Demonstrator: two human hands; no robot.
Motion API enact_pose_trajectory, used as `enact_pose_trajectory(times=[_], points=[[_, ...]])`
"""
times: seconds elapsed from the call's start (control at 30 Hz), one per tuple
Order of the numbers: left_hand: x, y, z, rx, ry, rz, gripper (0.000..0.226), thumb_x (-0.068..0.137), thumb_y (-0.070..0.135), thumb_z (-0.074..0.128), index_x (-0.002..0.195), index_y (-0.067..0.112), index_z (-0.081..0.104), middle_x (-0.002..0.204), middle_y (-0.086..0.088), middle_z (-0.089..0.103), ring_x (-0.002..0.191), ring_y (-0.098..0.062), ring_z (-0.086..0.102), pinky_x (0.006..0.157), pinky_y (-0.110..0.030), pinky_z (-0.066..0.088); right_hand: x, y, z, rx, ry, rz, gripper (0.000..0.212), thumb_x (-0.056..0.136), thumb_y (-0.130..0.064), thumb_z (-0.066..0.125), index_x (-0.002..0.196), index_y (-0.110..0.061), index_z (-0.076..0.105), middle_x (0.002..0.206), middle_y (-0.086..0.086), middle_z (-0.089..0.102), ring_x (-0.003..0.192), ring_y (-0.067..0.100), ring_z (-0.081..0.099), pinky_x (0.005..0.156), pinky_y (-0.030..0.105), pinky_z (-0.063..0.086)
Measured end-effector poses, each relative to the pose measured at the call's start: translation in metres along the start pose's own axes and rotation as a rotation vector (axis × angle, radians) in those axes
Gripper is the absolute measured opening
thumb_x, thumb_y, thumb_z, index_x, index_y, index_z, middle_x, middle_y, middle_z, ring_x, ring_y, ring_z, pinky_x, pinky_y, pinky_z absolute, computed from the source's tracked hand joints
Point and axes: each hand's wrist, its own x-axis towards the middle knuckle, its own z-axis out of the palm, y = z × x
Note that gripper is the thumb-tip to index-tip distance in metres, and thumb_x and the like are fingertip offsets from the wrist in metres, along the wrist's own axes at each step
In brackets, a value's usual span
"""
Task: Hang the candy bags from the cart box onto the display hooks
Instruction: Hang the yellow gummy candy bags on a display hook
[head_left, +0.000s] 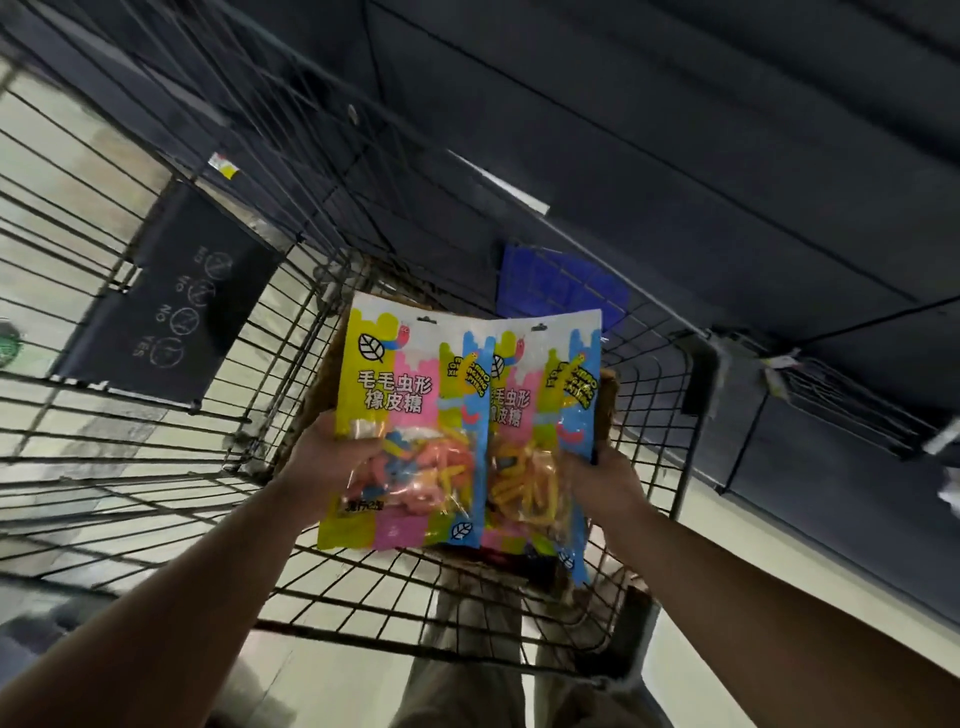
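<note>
Two bright candy bags are held up side by side above the wire cart (171, 457). My left hand (324, 457) grips the left candy bag (405, 415) at its lower left side. My right hand (605, 478) grips the right candy bag (540, 431) at its right side, and this bag sits partly behind the left one. Each bag has a hang hole at its top edge. Under the bags the brown cardboard box (608, 405) in the cart shows only at its rim. Dark display shelving (675, 156) with wire racks (841, 405) stands beyond the cart.
A dark sign with NO and YES icons (166, 301) hangs on the cart's left wall. A blue crate (561, 286) sits past the cart's far end. A person's trouser legs (478, 649) show below the cart. Pale floor lies at left.
</note>
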Motion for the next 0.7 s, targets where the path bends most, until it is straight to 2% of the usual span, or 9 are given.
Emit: enact_pose_trajectory(times=[0.03, 0.13, 0.27, 0.4, 0.5, 0.57, 0.6, 0.67, 0.7], points=[[-0.005, 0.006, 0.003, -0.024, -0.020, 0.006, 0.019, 0.060, 0.012, 0.075, 0.076, 0.022, 0.075, 0.092, -0.018, 0.071, 0.083, -0.034, 0.068, 0.076, -0.045, 0.056, -0.005, -0.003, -0.007, 0.003, 0.011, -0.015, 0.020, 0.092, -0.022, 0.057, 0.073, -0.019, 0.057, 0.069, 0.004, 0.055, 0.061, 0.017, 0.049, 0.057, 0.028, 0.037], [-0.018, 0.025, 0.011, 0.031, 0.024, 0.026, 0.021, 0.077, 0.004, 0.074, 0.076, 0.022, 0.065, 0.083, -0.007, 0.068, 0.072, -0.019, 0.064, 0.054, -0.023, 0.055, -0.022, -0.011, -0.028, 0.038, 0.066, -0.045, 0.028, 0.093, -0.028, 0.056, 0.067, -0.016, 0.053, 0.059, -0.001, 0.049, 0.053, 0.013, 0.044, 0.051, 0.025, 0.033], [-0.032, 0.053, 0.024, 0.020, -0.013, 0.052, 0.028, 0.064, 0.018, 0.078, 0.090, 0.020, 0.067, 0.094, -0.008, 0.072, 0.087, -0.026, 0.068, 0.079, -0.041, 0.054, -0.040, -0.016, -0.054, 0.144, 0.149, -0.065, 0.033, 0.093, -0.027, 0.056, 0.064, -0.014, 0.047, 0.055, -0.001, 0.042, 0.050, 0.013, 0.037, 0.045, 0.022, 0.030], [-0.040, 0.081, 0.046, 0.015, -0.057, 0.126, 0.024, 0.073, 0.014, 0.079, 0.090, 0.020, 0.063, 0.090, -0.004, 0.068, 0.080, -0.017, 0.063, 0.069, -0.028, 0.049, -0.061, -0.016, -0.081, 0.256, 0.237, -0.081, 0.033, 0.093, -0.029, 0.056, 0.066, -0.011, 0.051, 0.058, 0.001, 0.044, 0.052, 0.014, 0.039, 0.050, 0.025, 0.030], [-0.044, 0.097, 0.067, 0.043, -0.101, 0.177, 0.020, 0.082, 0.011, 0.074, 0.099, 0.017, 0.066, 0.101, -0.010, 0.070, 0.092, -0.025, 0.065, 0.081, -0.038, 0.053, -0.075, -0.010, -0.103, 0.396, 0.286, -0.089, 0.028, 0.093, -0.028, 0.055, 0.089, -0.001, 0.061, 0.073, 0.012, 0.059, 0.068, 0.024, 0.057, 0.066, 0.035, 0.052], [-0.053, 0.110, 0.083, 0.036, -0.153, 0.212, 0.025, 0.074, 0.016, 0.079, 0.096, 0.018, 0.067, 0.100, -0.015, 0.071, 0.096, -0.032, 0.066, 0.090, -0.050, 0.052, -0.086, -0.004, -0.119, 0.480, 0.321, -0.082, 0.020, 0.095, -0.028, 0.055, 0.094, -0.010, 0.062, 0.085, 0.017, 0.068, 0.081, 0.032, 0.068, 0.081, 0.046, 0.057], [-0.058, 0.116, 0.092, 0.037, -0.176, 0.229, 0.031, 0.067, 0.020, 0.078, 0.096, 0.016, 0.068, 0.098, -0.018, 0.072, 0.095, -0.035, 0.067, 0.090, -0.054, 0.052, -0.092, 0.000, -0.128, 0.519, 0.336, -0.086, 0.017, 0.096, -0.028, 0.054, 0.094, -0.014, 0.061, 0.089, 0.013, 0.070, 0.084, 0.030, 0.069, 0.082, 0.044, 0.057], [-0.068, 0.127, 0.114, 0.024, -0.236, 0.246, 0.033, 0.062, 0.017, 0.075, 0.095, 0.015, 0.068, 0.096, -0.019, 0.071, 0.090, -0.036, 0.067, 0.085, -0.051, 0.053, -0.103, 0.012, -0.145, 0.587, 0.368, -0.108, 0.014, 0.096, -0.029, 0.053, 0.092, -0.018, 0.060, 0.095, 0.008, 0.071, 0.089, 0.026, 0.069, 0.085, 0.043, 0.056], [-0.074, 0.132, 0.125, 0.019, -0.265, 0.264, 0.031, 0.065, 0.010, 0.077, 0.094, 0.014, 0.067, 0.098, -0.019, 0.070, 0.086, -0.032, 0.066, 0.080, -0.042, 0.052, -0.109, 0.017, -0.155, 0.608, 0.387, -0.112, 0.014, 0.096, -0.030, 0.053, 0.093, -0.019, 0.061, 0.097, 0.008, 0.072, 0.092, 0.027, 0.069, 0.087, 0.045, 0.056]])
